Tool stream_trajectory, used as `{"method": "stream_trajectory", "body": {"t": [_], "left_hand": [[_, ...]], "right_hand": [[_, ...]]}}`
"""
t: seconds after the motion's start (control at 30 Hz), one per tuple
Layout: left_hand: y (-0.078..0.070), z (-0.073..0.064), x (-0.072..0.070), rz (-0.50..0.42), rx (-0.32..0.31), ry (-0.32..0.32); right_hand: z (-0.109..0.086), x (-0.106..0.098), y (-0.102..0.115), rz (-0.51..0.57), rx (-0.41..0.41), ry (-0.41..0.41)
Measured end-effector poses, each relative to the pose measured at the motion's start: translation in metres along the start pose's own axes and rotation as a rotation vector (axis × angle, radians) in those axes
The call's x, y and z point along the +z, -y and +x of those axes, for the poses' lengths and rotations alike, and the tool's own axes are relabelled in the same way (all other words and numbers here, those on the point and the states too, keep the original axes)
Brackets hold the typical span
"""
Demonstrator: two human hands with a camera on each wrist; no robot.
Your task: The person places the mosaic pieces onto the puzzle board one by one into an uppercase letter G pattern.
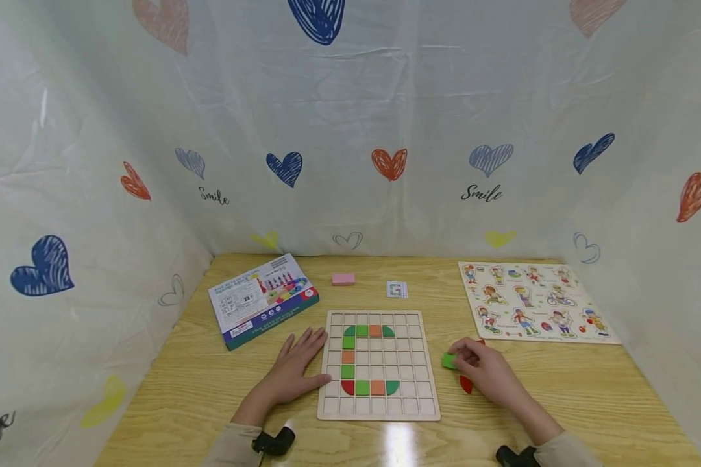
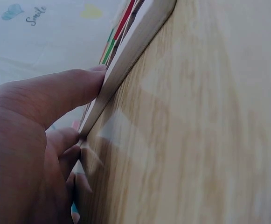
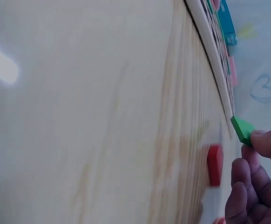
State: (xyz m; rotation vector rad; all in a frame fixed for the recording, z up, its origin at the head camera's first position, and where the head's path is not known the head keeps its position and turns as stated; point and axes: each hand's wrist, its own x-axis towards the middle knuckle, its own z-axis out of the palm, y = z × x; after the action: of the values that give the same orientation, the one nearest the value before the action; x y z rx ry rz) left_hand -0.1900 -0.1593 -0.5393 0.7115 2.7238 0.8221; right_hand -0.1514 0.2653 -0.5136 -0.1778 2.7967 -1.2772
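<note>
A wooden grid board (image 1: 411, 373) lies flat on the table, bearing green, orange and red tiles laid out in a C shape. Some corner tiles are rounded, among them a red tile (image 1: 347, 387) at the lower left. My left hand (image 1: 293, 367) rests spread along the board's left edge. In the left wrist view, its thumb (image 2: 86, 84) touches the side of the board. To the right of the board, my right hand (image 1: 492, 375) pinches a small green tile (image 3: 241, 130) between thumb and finger. Beneath that hand sits a loose red tile (image 1: 465, 384), and another red piece is partly hidden behind it.
At the back left lies a printed box (image 1: 263, 295). A pink block (image 1: 343, 279) and a small printed card (image 1: 396, 290) lie behind the board. On the far right is a picture board (image 1: 531, 301) with cartoon figures. A heart-patterned curtain (image 1: 350, 117) encloses the table.
</note>
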Motion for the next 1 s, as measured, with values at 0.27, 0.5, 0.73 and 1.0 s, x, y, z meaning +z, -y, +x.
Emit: {"method": "stream_trajectory", "body": {"t": [0.27, 0.5, 0.73, 1.0], "left_hand": [[0.0, 0.0, 0.001, 0.001, -0.004, 0.001], [0.001, -0.001, 0.001, 0.0, -0.003, -0.003], [0.0, -0.001, 0.001, 0.002, -0.003, -0.003], [-0.001, -0.001, 0.0, -0.001, 0.002, -0.008]], "right_hand": [[0.008, 0.021, 0.023, 0.028, -0.035, 0.04], [0.015, 0.045, 0.039, 0.059, -0.096, 0.093], [0.02, 0.065, 0.053, 0.045, -0.132, 0.145], [0.022, 0.075, 0.058, -0.002, -0.161, 0.148]]}}
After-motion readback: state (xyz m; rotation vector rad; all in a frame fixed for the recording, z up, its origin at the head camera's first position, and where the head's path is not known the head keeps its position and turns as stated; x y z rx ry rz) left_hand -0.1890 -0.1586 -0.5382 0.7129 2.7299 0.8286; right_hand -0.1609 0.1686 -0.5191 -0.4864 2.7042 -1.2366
